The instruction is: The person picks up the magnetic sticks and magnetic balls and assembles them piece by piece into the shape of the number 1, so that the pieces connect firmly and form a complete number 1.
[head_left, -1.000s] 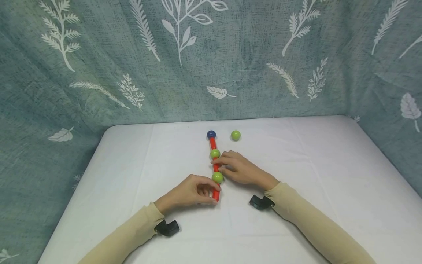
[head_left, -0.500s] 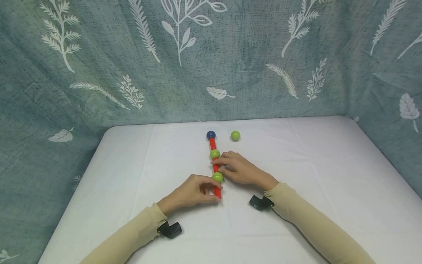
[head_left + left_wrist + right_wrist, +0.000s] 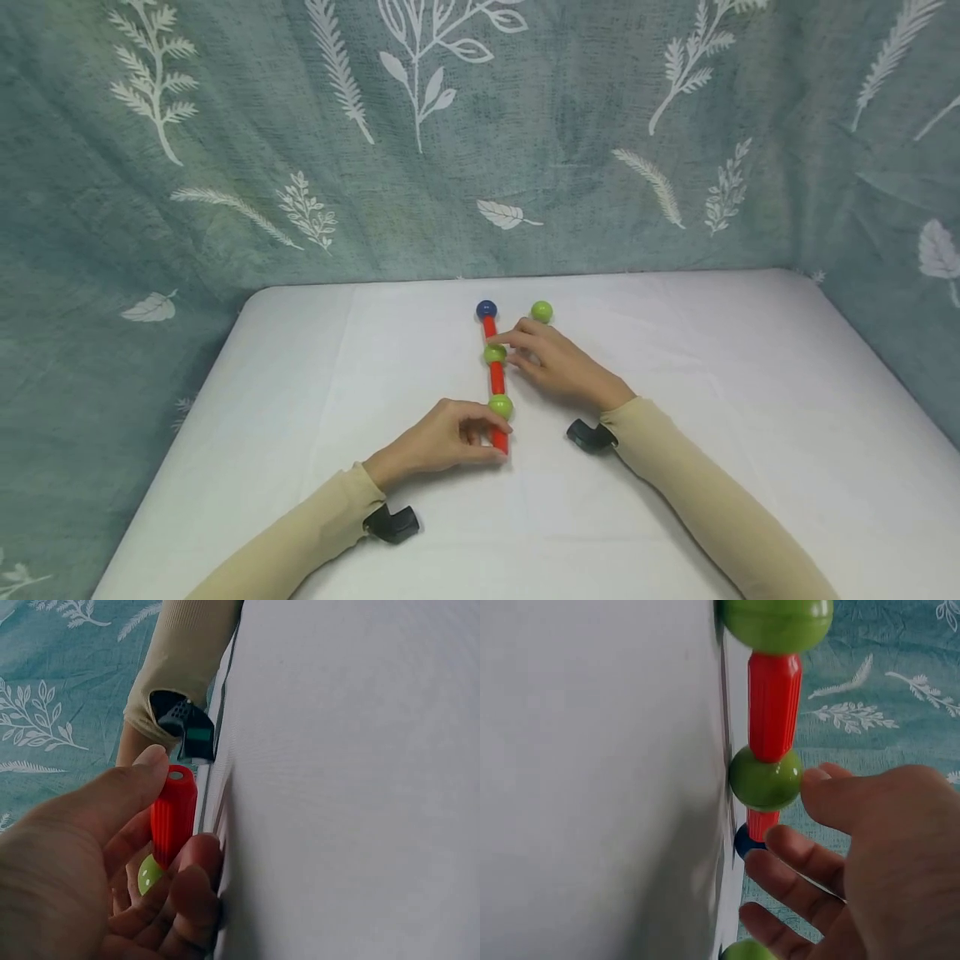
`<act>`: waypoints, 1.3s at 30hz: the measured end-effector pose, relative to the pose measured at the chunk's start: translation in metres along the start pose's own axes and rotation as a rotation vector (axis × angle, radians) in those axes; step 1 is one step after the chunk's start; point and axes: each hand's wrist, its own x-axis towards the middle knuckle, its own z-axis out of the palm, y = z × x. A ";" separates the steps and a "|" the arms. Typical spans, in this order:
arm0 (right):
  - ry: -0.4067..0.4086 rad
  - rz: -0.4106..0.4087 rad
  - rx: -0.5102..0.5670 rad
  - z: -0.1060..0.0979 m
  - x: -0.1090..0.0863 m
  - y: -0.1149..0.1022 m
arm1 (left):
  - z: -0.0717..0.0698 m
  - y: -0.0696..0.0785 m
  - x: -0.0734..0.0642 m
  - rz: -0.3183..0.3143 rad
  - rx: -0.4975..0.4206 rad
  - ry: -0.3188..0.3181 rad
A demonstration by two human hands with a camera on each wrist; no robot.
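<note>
A line of parts lies on the white table, running away from me: a blue ball [image 3: 486,310], then red grooved rods joined by two green balls. My left hand [image 3: 450,437] pinches the nearest red rod [image 3: 173,817] between thumb and fingers; its free end, with a hole, shows beside the thumb in the left wrist view. The nearer green ball [image 3: 500,406] adjoins that rod. My right hand [image 3: 558,358] is at the farther green ball [image 3: 766,778], thumb right at its side, fingers loosely bent. The middle red rod [image 3: 774,705] lies uncovered between the two green balls.
A loose green ball [image 3: 542,312] sits near the table's back edge, just beyond my right hand. Behind the white-covered table [image 3: 360,350] hangs a green curtain [image 3: 570,167] with white leaf prints. Each wrist carries a black camera mount [image 3: 591,436].
My right hand has left the middle red rod and moved away from me to the farther green ball. The left hand and its rod have shifted slightly right. The head view has tilted a little.
</note>
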 end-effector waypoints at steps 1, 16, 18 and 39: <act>-0.009 -0.001 0.008 0.000 0.002 0.001 | 0.000 0.005 -0.001 0.003 -0.006 -0.001; -0.052 -0.010 0.043 0.000 0.015 0.006 | 0.006 -0.017 0.006 0.005 0.025 0.012; -0.048 -0.021 0.049 0.001 0.016 0.007 | 0.006 -0.021 0.006 0.012 0.028 0.016; -0.014 0.012 0.046 0.014 0.021 0.006 | 0.007 -0.023 0.004 0.013 0.061 0.033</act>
